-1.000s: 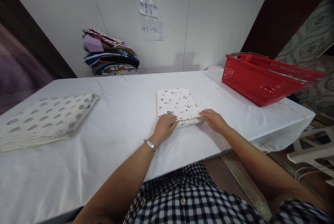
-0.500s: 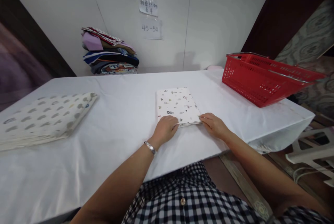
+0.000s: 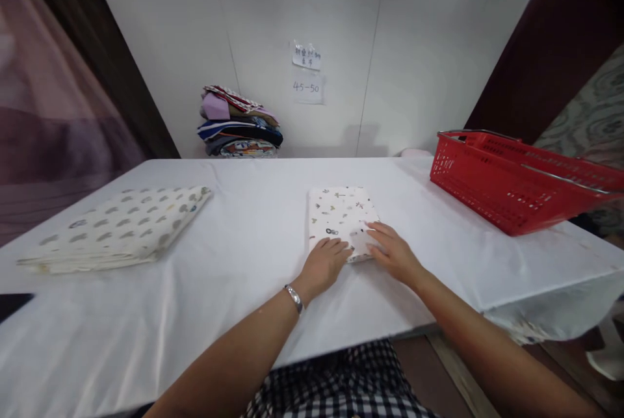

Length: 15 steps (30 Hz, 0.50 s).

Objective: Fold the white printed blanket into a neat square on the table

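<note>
A folded white cloth (image 3: pixel 341 210) with a small printed pattern lies flat on the white-covered table (image 3: pixel 244 307) in front of me. My left hand (image 3: pixel 325 265) rests on its near left corner, palm down with fingers stretched out; a silver bracelet is on that wrist. On the near right part of the cloth lies my right hand (image 3: pixel 394 252), its fingers spread over the surface. Neither hand grips the cloth. Off to the left is a larger folded cloth (image 3: pixel 121 223) with grey-green shapes, apart from both hands.
A red plastic basket (image 3: pixel 487 187) with metal handles stands at the table's right side. At the back left, a pile of folded fabrics (image 3: pixel 238 129) leans near the wall. Two paper notes (image 3: pixel 308 88) are taped to the wall. A pinkish curtain (image 3: pixel 43 112) hangs at left.
My right hand has let go of the cloth's near right corner and moved onto its top with fingers spread. My left hand has flattened out. The view has tilted up and turned left.
</note>
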Tool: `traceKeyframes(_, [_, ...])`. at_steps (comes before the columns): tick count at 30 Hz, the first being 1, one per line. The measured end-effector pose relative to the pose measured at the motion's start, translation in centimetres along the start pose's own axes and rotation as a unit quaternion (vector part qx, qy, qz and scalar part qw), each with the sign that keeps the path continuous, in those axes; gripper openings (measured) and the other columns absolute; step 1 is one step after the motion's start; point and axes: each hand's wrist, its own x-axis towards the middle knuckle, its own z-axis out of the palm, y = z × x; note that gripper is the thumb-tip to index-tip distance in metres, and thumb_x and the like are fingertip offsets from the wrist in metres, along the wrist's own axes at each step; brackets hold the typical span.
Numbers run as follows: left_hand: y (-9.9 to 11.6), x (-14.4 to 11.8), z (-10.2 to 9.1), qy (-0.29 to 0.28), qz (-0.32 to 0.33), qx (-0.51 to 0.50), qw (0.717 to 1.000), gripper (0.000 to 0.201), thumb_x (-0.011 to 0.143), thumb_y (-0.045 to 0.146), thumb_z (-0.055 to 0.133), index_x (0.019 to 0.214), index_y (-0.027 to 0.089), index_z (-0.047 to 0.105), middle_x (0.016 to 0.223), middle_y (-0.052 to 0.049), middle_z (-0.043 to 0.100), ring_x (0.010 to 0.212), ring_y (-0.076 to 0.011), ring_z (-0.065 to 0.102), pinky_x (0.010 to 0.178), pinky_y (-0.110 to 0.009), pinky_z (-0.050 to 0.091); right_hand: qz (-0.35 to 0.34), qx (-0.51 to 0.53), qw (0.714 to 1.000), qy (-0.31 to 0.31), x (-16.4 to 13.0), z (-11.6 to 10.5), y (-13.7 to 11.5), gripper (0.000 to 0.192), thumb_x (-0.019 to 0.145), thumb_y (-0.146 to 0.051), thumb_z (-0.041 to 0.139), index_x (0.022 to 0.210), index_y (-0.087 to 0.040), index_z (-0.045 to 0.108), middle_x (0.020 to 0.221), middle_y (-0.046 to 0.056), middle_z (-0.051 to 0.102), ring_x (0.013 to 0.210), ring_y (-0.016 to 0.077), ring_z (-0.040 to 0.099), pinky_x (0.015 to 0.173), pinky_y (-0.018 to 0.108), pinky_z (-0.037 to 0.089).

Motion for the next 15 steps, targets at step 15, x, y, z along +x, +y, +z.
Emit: traceKeyframes(15, [0.2, -0.3, -0.5, -0.002, -0.012, -0.025, 1.0, 0.031, 0.091, 0.019, 0.042, 0.118, 0.025, 0.057, 0.122, -0.003, 0.061, 0.118, -0.0214, 0.051, 0.1, -0.044, 0.037, 0.152, -0.136, 0.959, -0.199, 5.4, 4.5, 2.2, 0.065, 0.089, -0.058, 0.031, 0.136, -0.015, 0.04, 0.15, 0.015, 0.027, 0.139, 0.0292, 0.018, 0.109, 0.047, 0.017])
